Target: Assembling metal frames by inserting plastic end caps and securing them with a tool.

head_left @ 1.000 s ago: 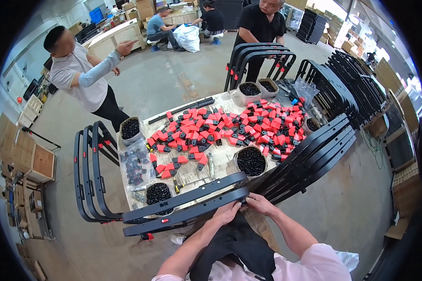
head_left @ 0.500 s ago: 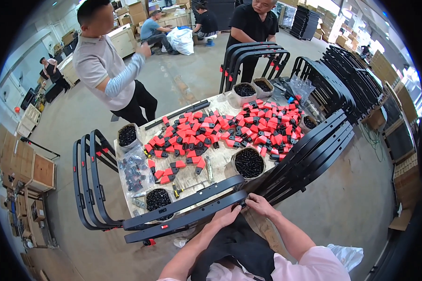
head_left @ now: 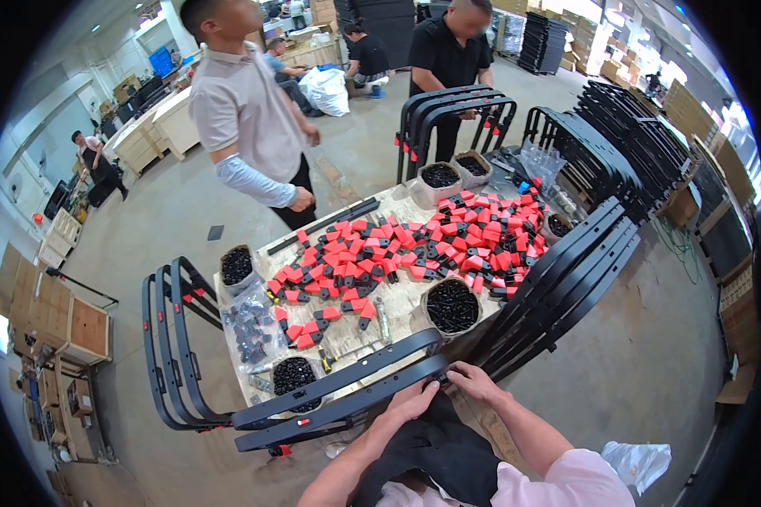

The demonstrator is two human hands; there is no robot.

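Directly in front of me lies the nearest curved black metal frame [head_left: 342,411], its right end at my body. My left hand [head_left: 413,399] is closed on that end from below. Beside it, my right hand [head_left: 475,382] has its fingers pinched together at the same corner; whatever small thing they hold is hidden. A second black frame [head_left: 338,378] runs parallel just beyond. Red-and-black plastic pieces [head_left: 372,253] are heaped across the wooden table [head_left: 249,359]. Bags of small black parts stand near my hands, one of black screws [head_left: 451,306] and one of black caps [head_left: 295,376].
More black frames lean at the table's left [head_left: 171,338] and right [head_left: 558,279]. A person in a light shirt [head_left: 249,110] stands at the far left; another in black [head_left: 450,55] handles upright frames [head_left: 457,101] across the table. A yellow-and-black screwdriver [head_left: 325,359] lies near the caps.
My view has shifted slightly, while both hands stay at the frame's end. The person in the light shirt has lowered a raised hand and turned. The person in black now looks down at the frames.
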